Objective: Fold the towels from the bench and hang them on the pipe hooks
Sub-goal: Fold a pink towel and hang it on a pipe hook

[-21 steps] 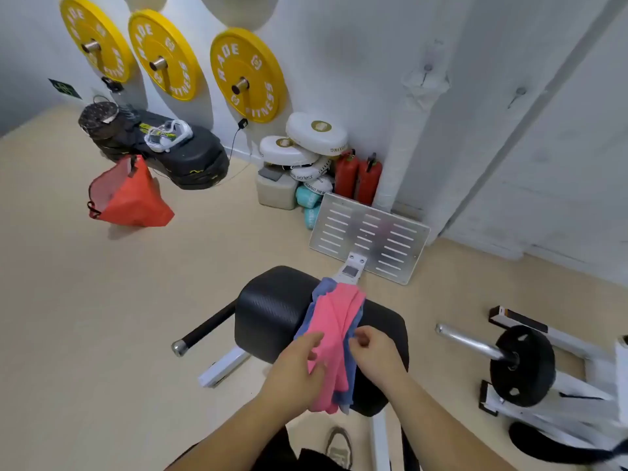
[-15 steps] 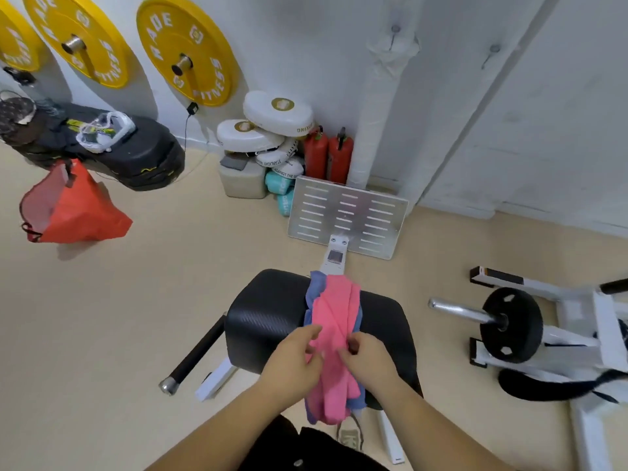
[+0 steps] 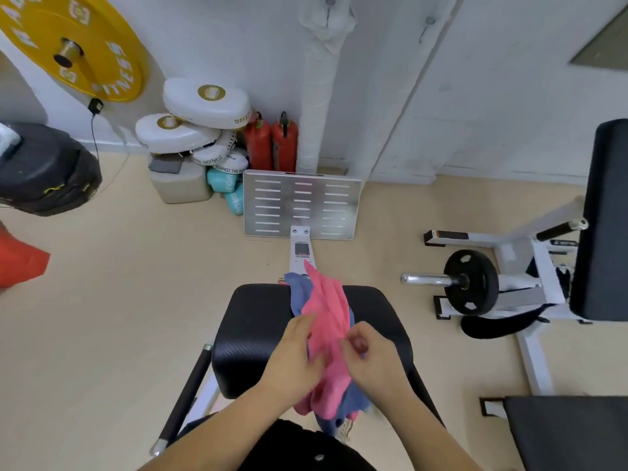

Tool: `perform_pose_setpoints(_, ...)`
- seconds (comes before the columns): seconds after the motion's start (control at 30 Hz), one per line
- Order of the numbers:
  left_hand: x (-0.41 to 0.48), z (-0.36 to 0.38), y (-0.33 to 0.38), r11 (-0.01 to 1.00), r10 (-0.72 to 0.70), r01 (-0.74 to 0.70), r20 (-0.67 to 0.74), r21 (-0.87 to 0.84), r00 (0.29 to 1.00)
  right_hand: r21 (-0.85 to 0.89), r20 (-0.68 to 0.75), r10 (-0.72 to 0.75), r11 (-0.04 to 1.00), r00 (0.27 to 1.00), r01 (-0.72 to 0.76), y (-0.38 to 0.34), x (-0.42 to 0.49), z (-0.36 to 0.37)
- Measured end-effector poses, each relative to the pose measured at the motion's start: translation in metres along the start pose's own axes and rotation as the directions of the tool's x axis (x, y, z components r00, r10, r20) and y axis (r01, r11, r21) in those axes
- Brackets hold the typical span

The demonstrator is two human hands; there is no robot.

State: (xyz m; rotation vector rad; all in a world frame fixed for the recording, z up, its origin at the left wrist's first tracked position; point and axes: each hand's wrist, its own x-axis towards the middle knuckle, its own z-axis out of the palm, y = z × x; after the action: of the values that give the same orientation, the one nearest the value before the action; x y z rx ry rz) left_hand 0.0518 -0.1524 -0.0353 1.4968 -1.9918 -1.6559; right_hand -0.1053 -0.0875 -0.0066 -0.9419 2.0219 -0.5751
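A pink towel (image 3: 328,312) lies crumpled lengthwise over a blue towel (image 3: 299,294), both draped across the black padded bench (image 3: 251,331) just in front of me. My left hand (image 3: 295,358) grips the pink towel's left edge. On the other edge my right hand (image 3: 370,355) pinches the same towel between thumb and fingers. The towels' lower ends hang off the bench's near side. A white wrapped pipe (image 3: 317,96) runs up the far wall, with a hook (image 3: 329,3) near its top and another hook (image 3: 430,22) to its right.
A metal footplate (image 3: 302,205) stands beyond the bench. White pads (image 3: 204,103), two red extinguishers (image 3: 272,141) and a yellow plate (image 3: 74,45) line the wall. A white frame with a black weight plate (image 3: 470,282) and a black pad (image 3: 601,212) stand at right.
The view has turned right and moved closer to the bench. Both hands have shifted up the pink towel and gathered its edges, lifting its middle a little.
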Motion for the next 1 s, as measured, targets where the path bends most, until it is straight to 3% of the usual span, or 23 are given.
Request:
perform_pose_setpoints(0.07, -0.001, -0.005, 0.022, 0.944, 0.316, -0.307, -0.061, 0.126, 0.947, -0.018, 0.103, -0.115, 0.993, 0.988, 0.118, -0.018, -0.003, -0.018)
perform_pose_setpoints(0.13, -0.002, -0.012, 0.046, 0.882, 0.441, -0.44, 0.038, 0.17, 0.897, -0.106, 0.14, -0.215, 0.967, 0.966, 0.231, -0.039, -0.008, -0.037)
perform_pose_setpoints(0.23, -0.008, -0.026, 0.081, 0.926, 0.35, -0.362, 0.118, 0.11, 0.929, -0.198, 0.079, -0.315, 0.925, 0.946, 0.325, -0.072, -0.016, -0.065)
perform_pose_setpoints(0.33, -0.011, -0.043, 0.105, 0.959, 0.283, -0.283, 0.022, 0.019, 0.959, -0.098, 0.03, -0.302, 0.948, 0.953, 0.303, -0.091, -0.02, -0.097)
perform_pose_setpoints(0.47, -0.026, -0.059, 0.136, 0.95, 0.239, -0.258, -0.124, -0.175, 0.963, -0.337, 0.217, -0.217, 0.898, 0.952, 0.281, -0.082, -0.017, -0.133)
perform_pose_setpoints(0.5, -0.029, -0.063, 0.14, 0.943, 0.239, -0.269, -0.163, -0.194, 0.957, -0.323, 0.221, -0.226, 0.901, 0.949, 0.29, -0.078, -0.018, -0.138)
perform_pose_setpoints(0.57, -0.036, -0.071, 0.145, 0.938, 0.232, -0.274, -0.201, -0.213, 0.952, -0.143, 0.167, -0.268, 0.946, 0.949, 0.292, -0.074, -0.023, -0.142)
perform_pose_setpoints(0.67, -0.046, -0.077, 0.147, 0.964, 0.21, -0.219, -0.072, -0.152, 0.975, 0.111, 0.043, -0.329, 0.94, 0.943, 0.323, -0.083, -0.033, -0.14)
perform_pose_setpoints(0.77, -0.058, -0.072, 0.164, 0.95, 0.285, -0.277, 0.035, -0.144, 0.958, 0.15, -0.037, -0.434, 0.888, 0.9, 0.434, -0.104, -0.043, -0.136)
perform_pose_setpoints(0.9, -0.065, -0.067, 0.186, 0.918, 0.334, -0.336, -0.043, -0.209, 0.941, 0.21, -0.072, -0.506, 0.835, 0.859, 0.509, -0.125, -0.053, -0.14)
perform_pose_setpoints(1.0, -0.067, -0.073, 0.186, 0.907, 0.315, -0.323, -0.074, -0.27, 0.946, 0.265, -0.123, -0.47, 0.833, 0.874, 0.486, -0.114, -0.05, -0.148)
